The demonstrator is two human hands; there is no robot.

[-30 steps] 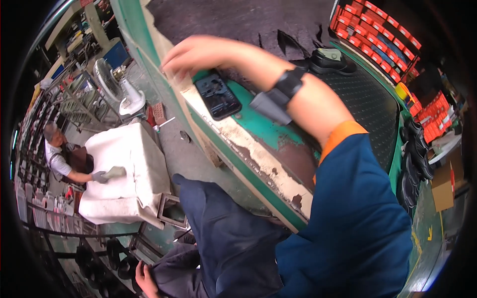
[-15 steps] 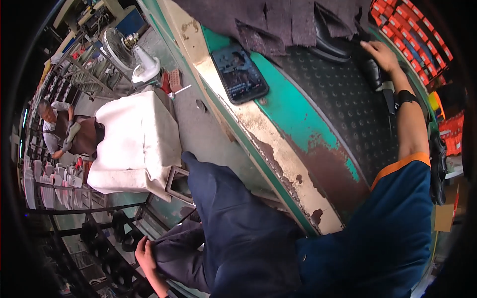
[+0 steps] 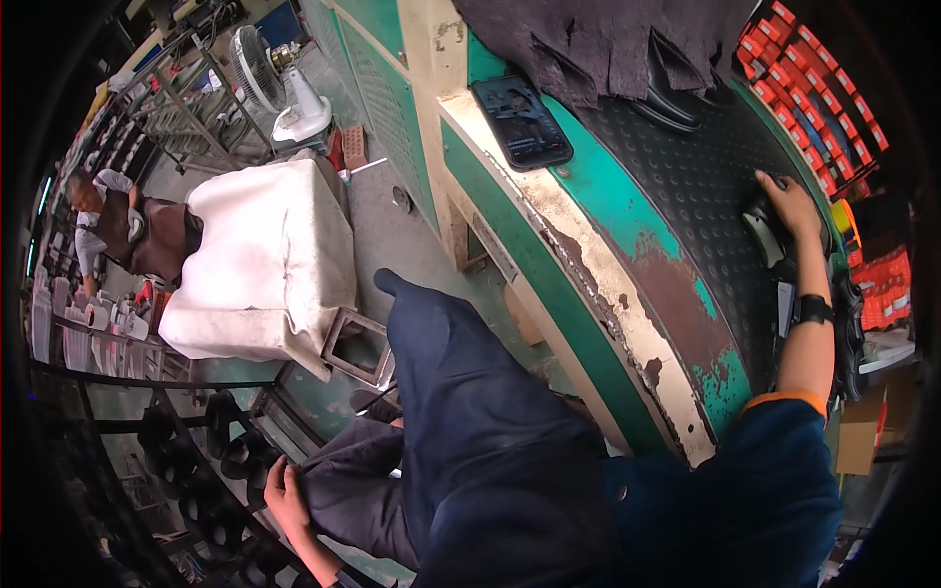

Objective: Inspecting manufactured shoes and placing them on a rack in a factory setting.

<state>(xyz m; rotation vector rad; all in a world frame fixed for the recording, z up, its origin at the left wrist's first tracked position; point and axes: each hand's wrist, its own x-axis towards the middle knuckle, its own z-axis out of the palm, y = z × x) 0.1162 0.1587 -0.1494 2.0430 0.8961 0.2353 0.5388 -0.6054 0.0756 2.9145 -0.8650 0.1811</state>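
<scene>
My right hand (image 3: pixel 789 204) is closed over a black shoe (image 3: pixel 762 238) on the dark, dimpled belt (image 3: pixel 711 186); the palm hides part of it. A dark band circles that wrist. My left hand (image 3: pixel 286 498) lies on my knee in dark trousers, fingers loosely bent and empty. Farther along the belt another black shoe (image 3: pixel 671 106) pokes out under ragged dark cloth flaps (image 3: pixel 608 44). A phone (image 3: pixel 522 122) with a lit screen rests on the green and cream machine edge.
Orange-red boxes (image 3: pixel 809 78) are stacked at the right. Left of me stands a block draped in white cloth (image 3: pixel 265 255), with a fan (image 3: pixel 279 93) beyond it. A person (image 3: pixel 103 220) in a brown apron works at the far left. Black racks (image 3: pixel 196 461) stand lower left.
My right hand has come nearer along the belt, and the shoe by it is nearer too. The view has shifted slightly. My left hand has stayed on the knee.
</scene>
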